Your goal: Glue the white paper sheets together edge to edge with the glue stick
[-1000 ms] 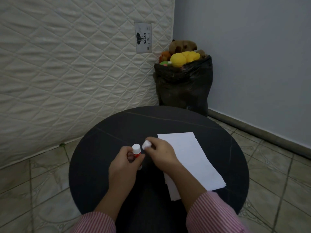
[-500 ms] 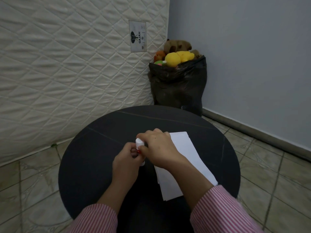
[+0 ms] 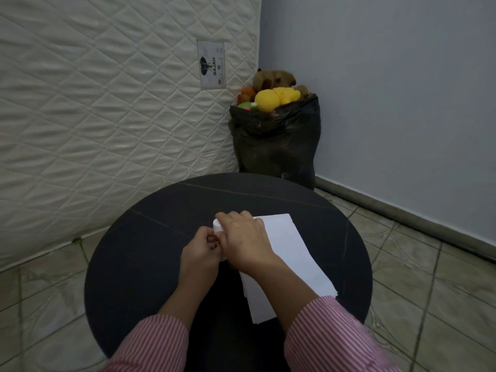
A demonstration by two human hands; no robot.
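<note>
Glue stick (image 3: 217, 229) sits gripped between my left hand (image 3: 200, 250) and right hand (image 3: 243, 238), both curled round it, beside the paper sheets (image 3: 292, 253).

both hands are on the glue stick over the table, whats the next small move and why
Probably lift the right hand with the white cap clear of the glue stick that the left hand holds: the cap looks seated, and the paper sheets lie stacked, unglued.
</note>
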